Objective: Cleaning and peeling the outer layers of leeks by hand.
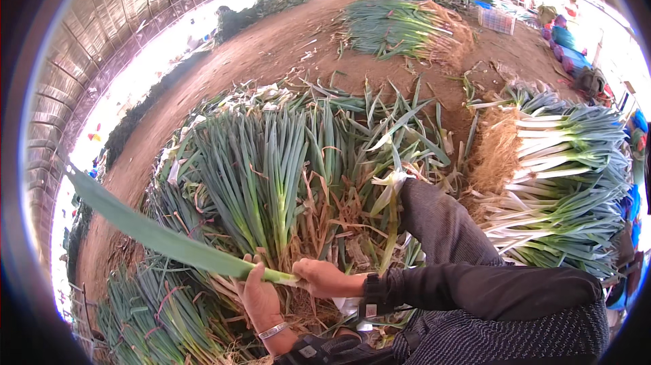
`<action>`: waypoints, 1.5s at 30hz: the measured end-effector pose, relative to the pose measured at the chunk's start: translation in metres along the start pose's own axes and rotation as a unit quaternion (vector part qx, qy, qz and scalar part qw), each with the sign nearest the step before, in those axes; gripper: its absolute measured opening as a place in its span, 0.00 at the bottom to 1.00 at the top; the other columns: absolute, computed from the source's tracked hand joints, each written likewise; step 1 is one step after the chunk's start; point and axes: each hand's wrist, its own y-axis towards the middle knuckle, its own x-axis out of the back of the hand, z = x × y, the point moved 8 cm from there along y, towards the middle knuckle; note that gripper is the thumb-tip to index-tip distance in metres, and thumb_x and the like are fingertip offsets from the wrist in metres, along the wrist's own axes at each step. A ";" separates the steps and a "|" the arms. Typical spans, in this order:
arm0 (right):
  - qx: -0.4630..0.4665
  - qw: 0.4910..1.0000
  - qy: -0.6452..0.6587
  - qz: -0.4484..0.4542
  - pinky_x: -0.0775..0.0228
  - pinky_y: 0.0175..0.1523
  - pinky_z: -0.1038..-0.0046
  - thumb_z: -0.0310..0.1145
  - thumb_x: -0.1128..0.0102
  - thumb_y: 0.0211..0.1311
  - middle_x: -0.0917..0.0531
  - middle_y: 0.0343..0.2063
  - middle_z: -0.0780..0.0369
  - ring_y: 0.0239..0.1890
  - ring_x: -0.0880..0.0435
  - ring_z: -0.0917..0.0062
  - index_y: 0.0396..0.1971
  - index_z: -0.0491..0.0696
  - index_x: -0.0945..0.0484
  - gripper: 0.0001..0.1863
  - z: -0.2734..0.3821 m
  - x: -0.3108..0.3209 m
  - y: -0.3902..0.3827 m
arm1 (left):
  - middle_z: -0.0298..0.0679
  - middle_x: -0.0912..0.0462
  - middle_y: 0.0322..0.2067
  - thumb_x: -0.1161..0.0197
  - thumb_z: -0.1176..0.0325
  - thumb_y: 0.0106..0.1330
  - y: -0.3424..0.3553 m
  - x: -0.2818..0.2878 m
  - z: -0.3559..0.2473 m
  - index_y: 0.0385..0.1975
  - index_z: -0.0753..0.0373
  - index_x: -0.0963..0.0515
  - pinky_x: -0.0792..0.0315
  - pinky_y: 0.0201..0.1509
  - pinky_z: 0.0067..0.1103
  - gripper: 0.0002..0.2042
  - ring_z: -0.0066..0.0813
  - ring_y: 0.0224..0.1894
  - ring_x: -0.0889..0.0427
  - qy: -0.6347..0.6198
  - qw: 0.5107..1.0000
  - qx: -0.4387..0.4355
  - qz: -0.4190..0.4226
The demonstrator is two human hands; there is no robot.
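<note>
Both my hands hold one long green onion [169, 243]. Its broad green leaf sticks out far to the upper left, and its paler end lies between my hands. My left hand [260, 300], with a silvery bracelet at the wrist, is closed around the stalk. Just right of it, my right hand [325, 278] pinches the pale end, its fingers curled. Behind my hands leans a bundle of untrimmed green onions [254, 168] with dry brown leaves [315, 219] at its base. At the lower left lies a tied bundle of green onions [159, 317].
My bent knee [444, 222] rises right of my hands. Beyond it, cleaned white-stemmed green onions [563, 182] are piled, roots toward me. Another heap [400, 29] lies farther off on the dirt floor [285, 39]. A pale crate [497, 20] and several people are in the distance.
</note>
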 end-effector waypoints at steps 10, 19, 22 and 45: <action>-0.033 0.964 0.220 0.147 0.32 0.38 0.73 0.24 0.38 0.57 0.27 0.27 0.59 0.31 0.27 0.78 0.36 0.41 0.25 0.08 -0.007 0.024 0.005 | 0.49 0.20 0.46 0.40 0.85 0.59 0.016 -0.002 0.006 0.51 0.72 0.28 0.23 0.54 0.40 0.18 0.47 0.47 0.18 -0.030 0.996 0.043 0.065; 0.041 0.939 0.314 0.133 0.29 0.46 0.77 0.22 0.38 0.58 0.23 0.34 0.63 0.39 0.22 0.80 0.39 0.45 0.25 0.10 0.027 0.037 -0.007 | 0.45 0.19 0.39 0.37 0.69 0.66 0.003 -0.007 -0.019 0.54 0.56 0.33 0.22 0.39 0.30 0.19 0.37 0.38 0.18 -0.107 0.994 0.018 -0.007; -0.088 0.871 0.462 0.140 0.31 0.43 0.80 0.25 0.42 0.64 0.24 0.30 0.64 0.36 0.23 0.84 0.44 0.45 0.28 0.10 0.015 0.029 -0.009 | 0.44 0.19 0.38 0.42 0.58 0.69 0.005 0.000 -0.027 0.56 0.52 0.36 0.23 0.35 0.27 0.19 0.34 0.33 0.19 -0.095 0.995 -0.003 0.021; -0.076 0.877 -0.461 0.110 0.29 0.38 0.58 0.41 0.42 0.56 0.18 0.29 0.55 0.33 0.18 0.59 0.37 0.48 0.26 0.14 -0.208 0.187 -0.041 | 0.28 0.29 0.21 0.42 0.38 0.59 -0.002 0.082 -0.119 0.51 0.53 0.29 0.42 0.24 0.15 0.29 0.15 0.18 0.36 -0.104 0.977 -0.183 -0.024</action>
